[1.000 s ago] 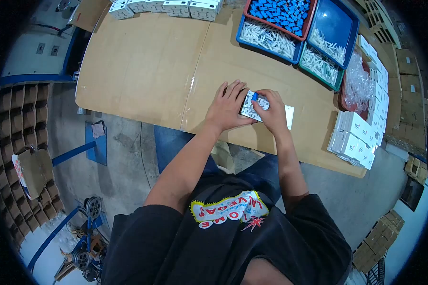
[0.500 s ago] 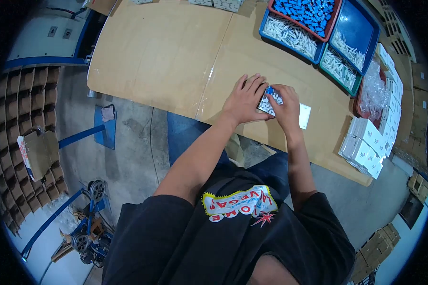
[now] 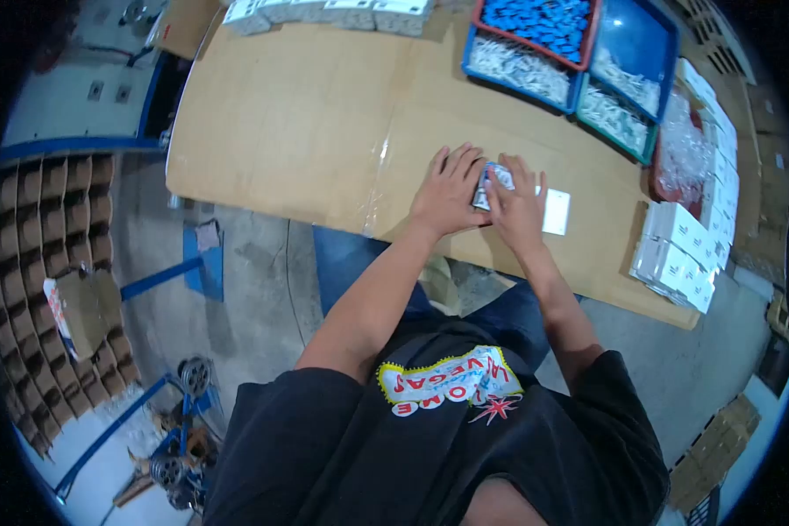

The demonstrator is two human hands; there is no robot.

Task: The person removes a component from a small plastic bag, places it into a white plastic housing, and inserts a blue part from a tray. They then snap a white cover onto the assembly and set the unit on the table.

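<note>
A small box with white and blue pieces in it (image 3: 497,178) rests on the brown table (image 3: 307,114) near its front edge. My left hand (image 3: 445,191) lies along the box's left side, its fingers wrapped against it. From the right, my right hand (image 3: 517,206) holds the box, with the thumb over its top. Parts of the box are hidden under both hands. Just right of my right hand, a flat white card (image 3: 556,212) lies on the table.
At the back right are a red tray of blue pieces (image 3: 535,24), blue trays (image 3: 622,44) and a green tray (image 3: 616,121) of white pieces. White boxes (image 3: 675,250) stack at the right edge; clear plastic bags (image 3: 682,149) lie behind. More boxes (image 3: 351,12) line the back.
The view has shifted, showing more of the boxes at the back. My right hand has moved further over the box, covering more of it, and its fingers are more spread.
</note>
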